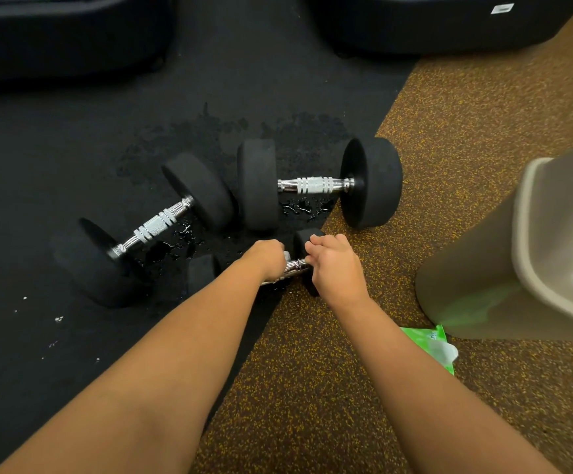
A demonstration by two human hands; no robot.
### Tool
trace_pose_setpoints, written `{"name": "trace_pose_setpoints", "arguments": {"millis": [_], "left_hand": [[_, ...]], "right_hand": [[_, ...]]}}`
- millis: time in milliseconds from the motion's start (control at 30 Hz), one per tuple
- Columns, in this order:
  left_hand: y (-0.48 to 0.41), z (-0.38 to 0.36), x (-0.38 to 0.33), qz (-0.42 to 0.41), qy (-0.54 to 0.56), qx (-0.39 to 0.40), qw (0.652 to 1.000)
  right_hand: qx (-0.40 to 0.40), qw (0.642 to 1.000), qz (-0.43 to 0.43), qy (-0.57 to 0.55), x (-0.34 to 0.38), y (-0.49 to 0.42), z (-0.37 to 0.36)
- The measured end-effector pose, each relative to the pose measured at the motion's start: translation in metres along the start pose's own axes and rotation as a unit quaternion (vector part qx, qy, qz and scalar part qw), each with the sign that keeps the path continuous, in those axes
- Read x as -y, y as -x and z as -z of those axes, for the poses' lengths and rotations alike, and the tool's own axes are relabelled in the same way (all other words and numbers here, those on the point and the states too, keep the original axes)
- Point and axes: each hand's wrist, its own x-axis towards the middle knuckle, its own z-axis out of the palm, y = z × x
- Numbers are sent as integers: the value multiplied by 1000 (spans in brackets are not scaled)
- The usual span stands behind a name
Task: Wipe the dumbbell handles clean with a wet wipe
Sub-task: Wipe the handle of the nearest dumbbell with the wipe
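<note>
Dumbbell handles are showing on three weights lying on the floor, and the nearest, smallest dumbbell (307, 260) is sitting right where the black mat (38, 200) is meeting the speckled brown floor (449, 131). Its chrome handle (297, 265) is mostly hidden by the left hand (268, 260), which is curling closed around it with a bit of white wipe (287, 256) peeking out by the knuckles. The right hand (334, 265) is resting on the weight's right end, fingers bent over the black head; how firmly it is gripping cannot be told. Beyond them, a middle dumbbell (319, 184) and a left dumbbell (144, 227) are lying on the mat, their inner ends close together, with water drops (298, 206) glistening on the mat beneath their handles. Off to the right, a beige bin (517, 251) is standing on the brown floor, and a green wipe packet (432, 347) is lying just beside its base.
</note>
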Motion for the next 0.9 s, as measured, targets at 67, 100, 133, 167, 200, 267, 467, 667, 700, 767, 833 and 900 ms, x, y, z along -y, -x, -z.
{"name": "trace_pose_setpoints", "arguments": {"millis": [67,100,133,167,200,267,467,667,700,767,833,900], "left_hand": [[-1,-1,-2,1,14,0,1000],[0,0,-3,1,28,0,1000],[0,-1,-4,-1,41,-1,999],[0,-1,-4,-3,54,-4,999],[0,-2,-3,-4,66,-6,998],[-1,-3,-1,-6,79,-5,997],[2,3,5,15,59,11,998],[10,0,2,19,31,-16,999],[12,-2,0,19,29,-28,999],[17,-8,-5,24,34,-59,997],[22,-13,-11,26,50,-93,994],[28,-16,-17,12,53,-123,991]], "right_hand": [[1,1000,-1,1,0,0,0],[4,1000,-1,2,0,1,0],[7,1000,-2,1,0,1,0],[8,1000,-4,-2,1,1,1],[12,1000,-8,-4,2,1,2],[19,1000,-13,-3,2,0,3],[19,1000,-13,-9,2,0,3],[16,1000,-11,-9,1,1,0],[15,1000,-10,-9,1,1,1],[14,1000,-8,-9,1,1,2],[12,1000,-3,-10,1,1,2],[12,1000,-6,-9,1,1,2]]}}
